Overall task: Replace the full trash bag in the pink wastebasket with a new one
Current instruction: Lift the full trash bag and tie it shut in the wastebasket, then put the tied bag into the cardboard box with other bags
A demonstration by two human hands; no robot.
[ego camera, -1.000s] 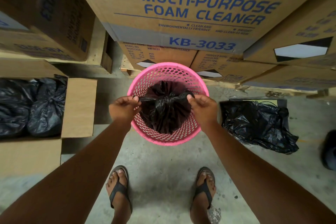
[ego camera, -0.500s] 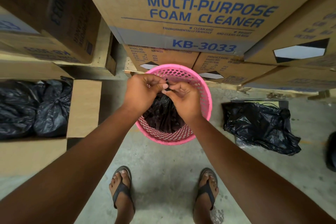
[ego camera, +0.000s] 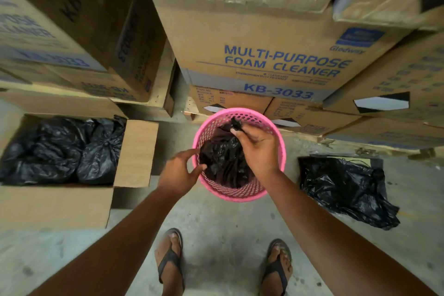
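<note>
Stacked cardboard cartons walled the far side of a bare concrete floor. At nine o'clock an open box held tied black bags, filling it. Next came the left hand, fingers spread and empty, its fingertips at the near-left rim of the pink wastebasket – steadying it, perhaps, though I could not tell whether it pressed. The basket stood at centre, just ahead of the person's feet. Inside sat the full trash bag, its gathered neck pinched in the right hand toward twelve o'clock. At three o'clock a loose black bag lay flat on the floor.

The risk, as I judged it: a thin pinch on slick plastic could slip or tear under the load. The light mesh basket could also rise with the bag and tip – unless the left hand held it down.
</note>
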